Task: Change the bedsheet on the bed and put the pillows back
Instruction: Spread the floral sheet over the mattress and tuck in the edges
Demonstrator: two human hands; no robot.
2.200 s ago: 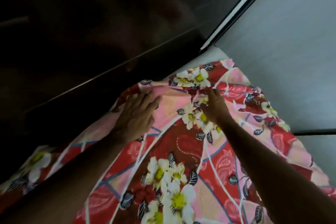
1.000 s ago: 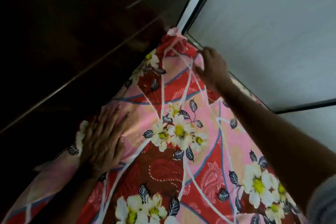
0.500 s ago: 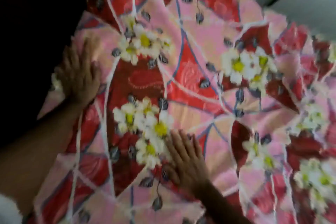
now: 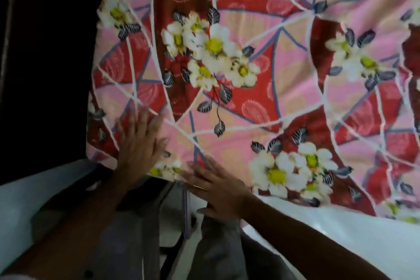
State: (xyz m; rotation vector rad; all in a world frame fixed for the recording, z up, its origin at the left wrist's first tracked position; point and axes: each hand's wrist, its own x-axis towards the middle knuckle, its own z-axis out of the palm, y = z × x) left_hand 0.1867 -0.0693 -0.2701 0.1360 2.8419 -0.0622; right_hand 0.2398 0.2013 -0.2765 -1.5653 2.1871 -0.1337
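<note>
Head view:
Sheet: pink-and-red cotton bedsheet with white flowers (image 4: 261, 57) is spread flat over the bed; most of the frame is filled by it, and its near edge is seen at the bottom.
Left hand (image 4: 138, 145): laid palm-down on the sheet near its near-left corner; grip spread, fingers straight, nothing pinched.
Right hand (image 4: 218, 186): placed flat across the sheet's near edge; grip spread, fingers straight, nothing held.
Left side: dark wooden panel (image 4: 45, 52) is seen beside the sheet.
Below edge: white surface (image 4: 341, 232) is exposed under the sheet.
</note>
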